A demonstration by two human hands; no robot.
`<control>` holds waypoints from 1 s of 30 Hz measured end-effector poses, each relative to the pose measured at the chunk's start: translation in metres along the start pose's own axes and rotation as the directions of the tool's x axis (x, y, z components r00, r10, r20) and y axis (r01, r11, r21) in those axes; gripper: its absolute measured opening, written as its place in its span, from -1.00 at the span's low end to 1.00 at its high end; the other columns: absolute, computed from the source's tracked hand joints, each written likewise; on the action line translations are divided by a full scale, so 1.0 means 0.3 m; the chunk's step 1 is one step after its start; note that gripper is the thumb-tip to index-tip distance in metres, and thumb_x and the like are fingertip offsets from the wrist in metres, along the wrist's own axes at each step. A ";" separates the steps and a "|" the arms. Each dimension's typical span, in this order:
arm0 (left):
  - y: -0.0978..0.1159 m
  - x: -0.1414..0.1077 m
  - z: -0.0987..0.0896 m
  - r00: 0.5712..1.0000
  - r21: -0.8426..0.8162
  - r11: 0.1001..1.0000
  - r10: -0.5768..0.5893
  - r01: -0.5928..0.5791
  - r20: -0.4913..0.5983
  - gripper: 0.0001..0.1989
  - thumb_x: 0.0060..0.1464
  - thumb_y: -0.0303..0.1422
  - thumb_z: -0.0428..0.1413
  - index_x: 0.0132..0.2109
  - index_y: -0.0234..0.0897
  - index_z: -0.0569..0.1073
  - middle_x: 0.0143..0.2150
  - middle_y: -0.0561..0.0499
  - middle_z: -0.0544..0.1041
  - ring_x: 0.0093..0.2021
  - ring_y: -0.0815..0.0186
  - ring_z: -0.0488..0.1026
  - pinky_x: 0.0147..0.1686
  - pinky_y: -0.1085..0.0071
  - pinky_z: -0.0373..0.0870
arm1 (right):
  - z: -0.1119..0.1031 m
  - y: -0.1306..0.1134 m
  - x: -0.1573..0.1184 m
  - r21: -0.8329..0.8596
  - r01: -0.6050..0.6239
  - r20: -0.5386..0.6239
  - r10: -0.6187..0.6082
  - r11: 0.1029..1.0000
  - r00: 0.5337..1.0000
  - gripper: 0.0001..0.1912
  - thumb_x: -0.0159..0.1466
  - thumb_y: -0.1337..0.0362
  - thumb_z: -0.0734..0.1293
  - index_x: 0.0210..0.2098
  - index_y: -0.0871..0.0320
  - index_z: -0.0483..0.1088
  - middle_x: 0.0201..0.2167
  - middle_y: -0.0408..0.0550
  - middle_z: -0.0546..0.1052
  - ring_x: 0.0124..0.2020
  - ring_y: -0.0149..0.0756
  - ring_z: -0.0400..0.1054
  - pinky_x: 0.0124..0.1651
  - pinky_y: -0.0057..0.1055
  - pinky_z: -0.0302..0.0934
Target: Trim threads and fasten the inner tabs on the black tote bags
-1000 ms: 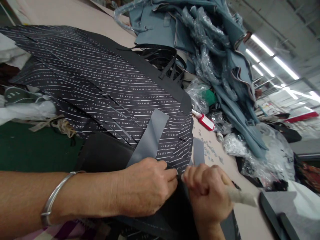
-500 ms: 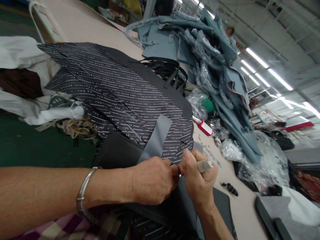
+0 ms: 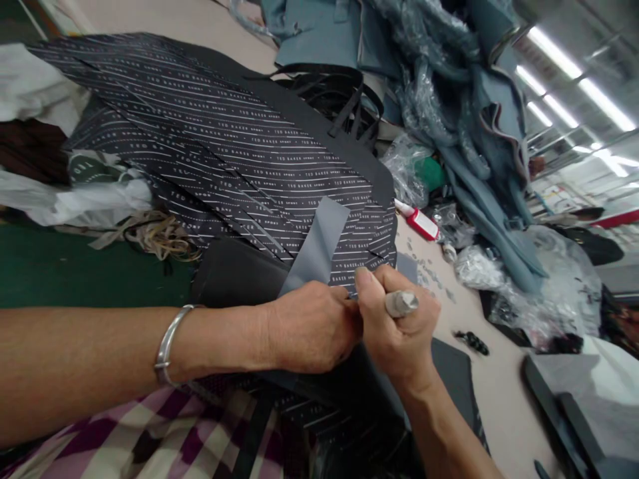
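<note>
My right hand point(image 3: 399, 326) is closed round a pale, round-ended handle point(image 3: 401, 303); the tool's other end is hidden. My left hand point(image 3: 314, 327) is closed against it, its fingertips pinching at dark material whose exact edge I cannot make out. Beneath and beyond both hands spreads black lining fabric point(image 3: 234, 140) with white lines and printed lettering. A grey strip point(image 3: 319, 239) lies across the fabric, its lower end reaching my left hand. Dark smooth panels point(image 3: 239, 273) are folded at the near side of the lining.
Behind the lining lie black straps point(image 3: 349, 100) and blue-grey bags point(image 3: 329, 40) in plastic. To the right are a red and white bottle point(image 3: 422, 223), small scattered discs, a black beaded item point(image 3: 472, 342) and grey panels point(image 3: 574, 392). White cloth point(image 3: 40, 86) sits at the left.
The view has shifted, so the bags and table items appear higher and further right. Both hands keep their grips close together and appear slightly higher in the picture.
</note>
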State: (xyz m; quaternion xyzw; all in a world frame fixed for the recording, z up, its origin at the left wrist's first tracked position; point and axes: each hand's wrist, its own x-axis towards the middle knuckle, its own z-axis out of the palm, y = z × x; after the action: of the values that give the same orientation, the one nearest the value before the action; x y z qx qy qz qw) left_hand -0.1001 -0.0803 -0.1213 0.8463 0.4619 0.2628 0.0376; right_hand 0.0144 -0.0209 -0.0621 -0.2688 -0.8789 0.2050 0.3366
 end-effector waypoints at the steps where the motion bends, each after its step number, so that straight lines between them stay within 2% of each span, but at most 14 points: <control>1: 0.000 0.001 0.002 1.000 0.012 1.000 0.009 -0.009 -0.004 -0.93 0.12 -0.42 0.14 -0.32 -0.27 0.51 -0.34 -0.02 0.62 -0.32 0.16 0.51 -0.42 0.25 0.41 | -0.003 0.006 -0.006 -0.042 0.038 0.017 -0.037 0.998 0.999 -0.57 0.31 0.33 0.26 -0.64 0.10 0.03 -0.70 -0.34 0.03 -0.69 -0.55 -0.09 -0.60 -0.48 -0.13; 4: 0.004 0.006 -0.004 0.999 0.043 0.998 0.040 -0.041 0.016 -0.91 0.14 -0.40 0.15 -0.33 -0.27 0.52 -0.35 -0.02 0.61 -0.31 0.16 0.50 -0.38 0.24 0.41 | -0.026 0.050 -0.044 -0.152 0.132 0.082 -0.121 0.980 0.989 -0.61 0.29 0.37 0.26 -0.62 0.10 0.06 -0.69 -0.34 0.05 -0.69 -0.55 -0.06 -0.58 -0.46 -0.12; 5: 0.006 0.007 -0.010 0.999 0.051 0.998 0.037 -0.038 0.019 -0.91 0.15 -0.39 0.14 -0.31 -0.27 0.53 -0.35 -0.01 0.60 -0.32 0.16 0.50 -0.38 0.23 0.40 | -0.038 0.068 -0.057 -0.172 0.128 0.073 -0.117 0.977 0.990 -0.61 0.29 0.37 0.26 -0.63 0.10 0.07 -0.70 -0.34 0.06 -0.69 -0.55 -0.05 -0.57 -0.45 -0.12; 7: 0.012 0.008 -0.024 1.000 0.068 0.998 0.002 -0.003 0.016 -0.90 0.18 -0.37 0.12 -0.23 -0.27 0.52 -0.34 -0.01 0.58 -0.37 0.18 0.47 -0.44 0.23 0.36 | -0.066 0.096 -0.072 -0.138 0.013 -0.016 -0.015 0.990 1.000 -0.59 0.31 0.35 0.27 -0.63 0.10 0.08 -0.70 -0.33 0.09 -0.69 -0.54 -0.03 -0.58 -0.45 -0.10; 10: 0.016 0.005 -0.040 1.000 0.089 0.996 -0.009 0.008 0.005 -0.89 0.19 -0.37 0.10 -0.19 -0.28 0.50 -0.36 -0.01 0.55 -0.41 0.20 0.43 -0.50 0.25 0.28 | -0.100 0.091 -0.062 0.159 -0.202 -0.141 0.225 0.966 0.964 -0.55 0.36 0.26 0.26 -0.63 0.07 0.07 -0.71 -0.32 0.12 -0.71 -0.51 0.01 -0.62 -0.46 -0.06; 12: 0.015 0.002 -0.044 1.000 0.079 0.997 0.011 -0.012 0.007 -0.92 0.17 -0.37 0.12 -0.25 -0.27 0.49 -0.37 0.00 0.54 -0.42 0.22 0.41 -0.51 0.26 0.26 | -0.106 0.056 -0.042 0.327 -0.219 -0.158 0.282 0.919 0.946 -0.55 0.37 0.22 0.27 -0.61 0.06 0.07 -0.71 -0.32 0.12 -0.72 -0.50 0.03 -0.64 -0.45 -0.02; 14: 0.013 0.000 -0.046 1.000 0.065 0.998 0.021 -0.021 0.011 -0.91 0.18 -0.37 0.12 -0.30 -0.26 0.47 -0.38 0.01 0.53 -0.43 0.22 0.41 -0.53 0.27 0.25 | -0.097 0.016 -0.021 0.366 -0.182 -0.161 0.255 0.913 0.954 -0.55 0.36 0.20 0.29 -0.61 0.05 0.07 -0.70 -0.33 0.10 -0.72 -0.50 0.02 -0.63 -0.45 -0.02; 17: 0.010 -0.001 -0.043 0.999 0.047 0.999 0.017 -0.019 0.038 -0.90 0.19 -0.37 0.10 -0.28 -0.25 0.49 -0.34 0.01 0.56 -0.39 0.21 0.44 -0.52 0.29 0.28 | -0.063 -0.018 -0.004 0.304 -0.154 -0.106 0.194 0.940 0.975 -0.54 0.35 0.20 0.30 -0.62 0.06 0.05 -0.69 -0.32 0.07 -0.69 -0.51 0.00 -0.62 -0.45 -0.05; 21: 0.005 -0.003 -0.030 0.998 -0.023 1.000 -0.009 0.011 0.065 -0.94 0.10 -0.41 0.16 -0.35 -0.26 0.50 -0.34 0.00 0.60 -0.35 0.18 0.49 -0.50 0.27 0.37 | -0.014 -0.013 -0.001 0.164 -0.119 0.031 0.116 0.979 0.993 -0.54 0.35 0.27 0.26 -0.63 0.08 0.03 -0.69 -0.33 0.04 -0.68 -0.54 -0.06 -0.61 -0.47 -0.12; 25: 0.001 -0.005 -0.017 0.999 -0.042 0.999 0.027 -0.025 0.046 -0.96 0.06 -0.44 0.20 -0.36 -0.27 0.53 -0.35 0.02 0.64 -0.31 0.16 0.53 -0.41 0.25 0.43 | 0.014 -0.013 0.005 0.048 -0.043 0.070 0.039 0.998 0.997 -0.54 0.33 0.33 0.25 -0.61 0.08 -0.04 -0.69 -0.35 -0.02 -0.69 -0.56 -0.11 -0.62 -0.49 -0.16; 30: -0.001 -0.007 -0.021 0.993 -0.037 0.998 0.060 -0.056 0.106 -0.96 0.04 -0.45 0.22 -0.37 -0.25 0.56 -0.30 0.02 0.65 -0.23 0.13 0.54 -0.44 0.22 0.41 | 0.017 -0.005 -0.008 -0.038 0.071 0.156 -0.064 0.997 0.986 -0.58 0.31 0.37 0.24 -0.61 0.10 0.01 -0.69 -0.34 0.03 -0.69 -0.57 -0.08 -0.59 -0.47 -0.14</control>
State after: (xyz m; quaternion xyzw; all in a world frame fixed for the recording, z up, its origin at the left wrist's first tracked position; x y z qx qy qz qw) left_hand -0.1042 -0.0830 -0.1169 0.8714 0.4300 0.2259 0.0690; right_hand 0.0117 -0.0244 -0.0660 -0.2295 -0.9151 0.1945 0.2684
